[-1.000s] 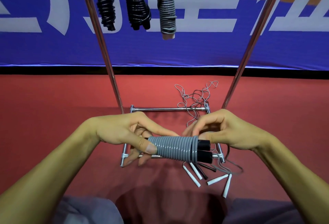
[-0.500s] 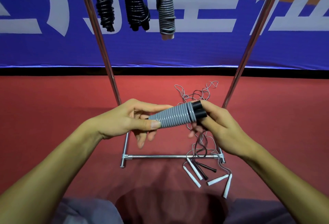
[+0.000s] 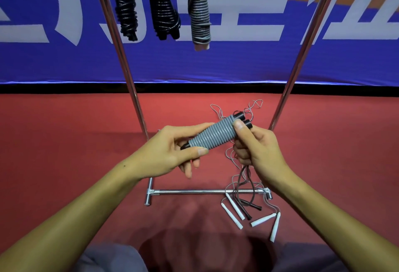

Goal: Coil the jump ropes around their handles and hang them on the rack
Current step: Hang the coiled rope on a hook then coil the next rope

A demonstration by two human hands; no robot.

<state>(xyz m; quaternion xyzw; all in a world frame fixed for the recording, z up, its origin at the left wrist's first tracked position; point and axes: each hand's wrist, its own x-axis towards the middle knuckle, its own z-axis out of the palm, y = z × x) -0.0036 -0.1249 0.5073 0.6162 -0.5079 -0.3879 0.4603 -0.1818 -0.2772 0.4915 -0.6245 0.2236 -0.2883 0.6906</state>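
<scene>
A grey jump rope (image 3: 212,134), coiled tightly around a pair of black handles, is held in front of the rack (image 3: 207,191), above its lower crossbar and between its two slanted metal poles. The bundle is tilted, its black handle ends pointing up and away from the person. The left hand (image 3: 172,153) is curled around the lower end of the bundle, with the thumb laid along the coils. The right hand (image 3: 257,148) is clamped on the upper end, the thumb pressed against the grey coils just below the black tips; a loose strand of cord appears to run down from under this hand.

Three coiled ropes are hung from the top of the rack: two black bundles (image 3: 126,10) (image 3: 164,10) and a grey bundle with white handles (image 3: 199,14).

On the red floor (image 3: 64,142), at the right end of the rack's crossbar, a tangle of loose ropes (image 3: 244,202) with white and black handles is spread. A blue banner (image 3: 237,62) is seen behind the rack.
</scene>
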